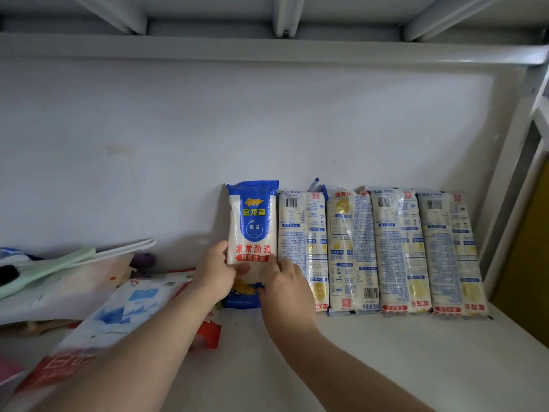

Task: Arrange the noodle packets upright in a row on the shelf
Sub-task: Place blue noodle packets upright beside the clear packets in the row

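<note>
While four clear-plastic noodle packets [383, 251] line the white shelf's [386, 352] right corner, left hand [212, 273] and right hand [285, 282] pinch an upright blue-and-white noodle packet [252, 224] beside them.

The white shelf [371, 352] carried five noodle packets [350, 251] standing upright in a row, leaning on the back wall [208, 129]. The leftmost packet [252, 221] showed its blue front; the other four showed printed backs, side by side and touching. At the left lay a loose heap of bags [118, 310], with a pale green object [44, 272] on top.
</note>
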Motion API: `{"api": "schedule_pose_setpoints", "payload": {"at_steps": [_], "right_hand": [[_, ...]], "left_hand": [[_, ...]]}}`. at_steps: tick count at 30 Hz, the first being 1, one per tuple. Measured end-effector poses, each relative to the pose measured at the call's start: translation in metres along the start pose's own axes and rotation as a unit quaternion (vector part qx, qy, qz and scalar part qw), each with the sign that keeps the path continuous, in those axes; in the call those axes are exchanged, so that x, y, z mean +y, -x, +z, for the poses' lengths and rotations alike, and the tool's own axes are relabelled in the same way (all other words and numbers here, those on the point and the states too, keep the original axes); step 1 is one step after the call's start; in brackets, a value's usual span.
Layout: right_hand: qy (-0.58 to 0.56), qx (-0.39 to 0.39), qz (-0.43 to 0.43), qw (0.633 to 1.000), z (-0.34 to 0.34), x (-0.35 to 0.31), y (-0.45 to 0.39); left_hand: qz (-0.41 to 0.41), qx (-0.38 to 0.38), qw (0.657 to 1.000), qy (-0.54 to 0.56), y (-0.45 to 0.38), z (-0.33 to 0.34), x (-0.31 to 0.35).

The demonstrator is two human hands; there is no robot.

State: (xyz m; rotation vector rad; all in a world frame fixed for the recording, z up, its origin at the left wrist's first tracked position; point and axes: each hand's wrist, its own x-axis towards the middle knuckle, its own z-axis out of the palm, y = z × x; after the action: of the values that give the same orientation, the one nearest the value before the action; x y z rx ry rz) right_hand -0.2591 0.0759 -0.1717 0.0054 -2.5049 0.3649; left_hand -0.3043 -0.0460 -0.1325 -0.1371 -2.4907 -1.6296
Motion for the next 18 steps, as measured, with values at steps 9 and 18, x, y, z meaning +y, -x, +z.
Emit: {"api": "schedule_pose_setpoints", "payload": {"at_steps": [9,18], "right_hand": [[-0.116,0.021,-0.020,0.993,-0.026,0.011,0.009],[-0.160,0.044,0.171,0.971,-0.060,0.062,0.007]], "left_hand": [[-0.023,0.102,0.994,-0.046,0.013,0.013,0.003],[0.150,0.125,0.975,-0.102,0.052,0.074,0.045]]}}
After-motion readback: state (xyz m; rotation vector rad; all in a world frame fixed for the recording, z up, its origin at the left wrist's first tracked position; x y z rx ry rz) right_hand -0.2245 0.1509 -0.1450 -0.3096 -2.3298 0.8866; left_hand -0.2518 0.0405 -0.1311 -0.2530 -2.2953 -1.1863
